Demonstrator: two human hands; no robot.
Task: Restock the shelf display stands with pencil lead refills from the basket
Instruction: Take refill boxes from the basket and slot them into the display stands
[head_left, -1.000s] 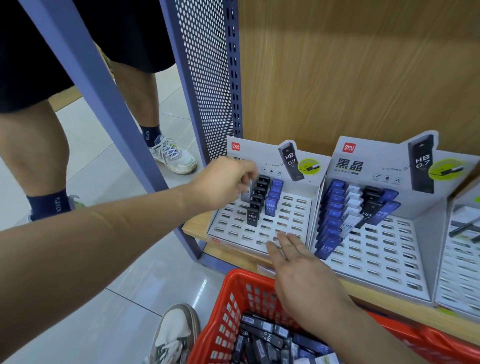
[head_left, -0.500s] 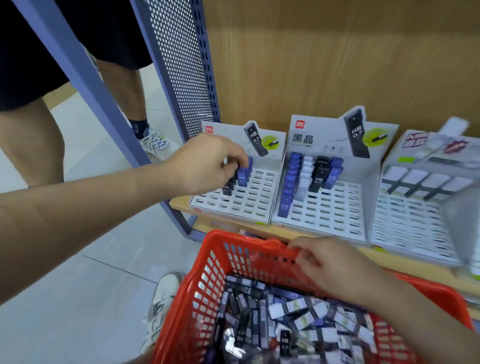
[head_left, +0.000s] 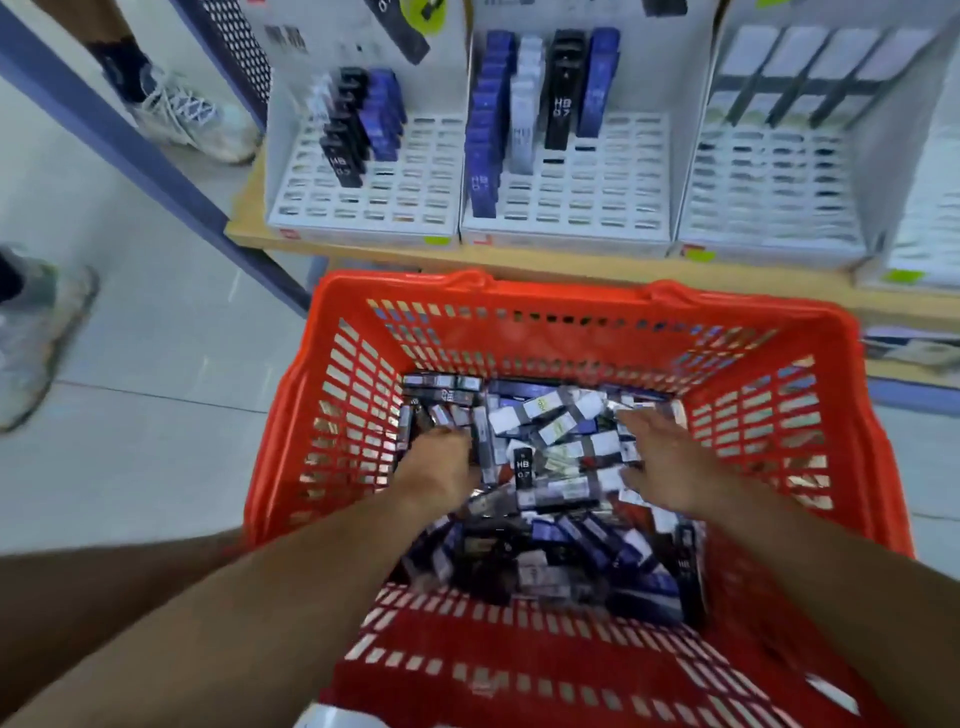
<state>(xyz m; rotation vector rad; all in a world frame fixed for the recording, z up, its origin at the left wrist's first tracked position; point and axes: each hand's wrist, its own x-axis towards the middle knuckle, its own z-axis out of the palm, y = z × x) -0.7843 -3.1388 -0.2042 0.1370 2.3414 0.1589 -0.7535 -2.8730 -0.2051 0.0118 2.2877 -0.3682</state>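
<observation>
My right hand (head_left: 660, 462) lies released on refills (head_left: 558, 431), left hand (head_left: 441, 467) I cannot tell; mixed kinds may invite wrong picks.

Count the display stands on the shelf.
4, side by side on the shelf: leftmost stand, second stand, third stand, fourth stand cut off at right edge; more may lie beyond.

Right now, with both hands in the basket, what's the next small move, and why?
Probably pinch the black refill with the right hand: it lies open near it, the left hand is dug into the pile, and the left stand has many empty slots.
</observation>
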